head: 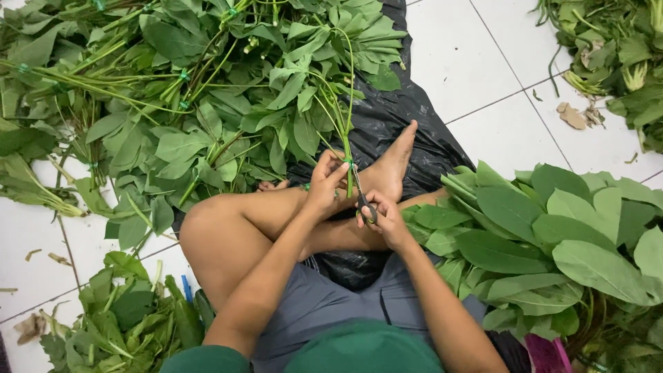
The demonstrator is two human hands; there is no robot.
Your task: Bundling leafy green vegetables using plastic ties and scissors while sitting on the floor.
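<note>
I sit cross-legged on a black plastic sheet [407, 114] spread over a white tiled floor. My left hand [324, 183] grips the stems of a leafy green bunch [318, 76] just below its green tie. My right hand [383, 217] holds small black scissors [364, 202], their blades at the stem ends right beside my left hand. The bunch's leaves fan out away from me, over the sheet.
A big heap of tied leafy bunches [159, 103] fills the far left. A stack of broad leaves [552, 235] lies at my right. More greens lie at the lower left [124, 318] and the far right corner [615, 48]. Scraps dot the tiles [572, 116].
</note>
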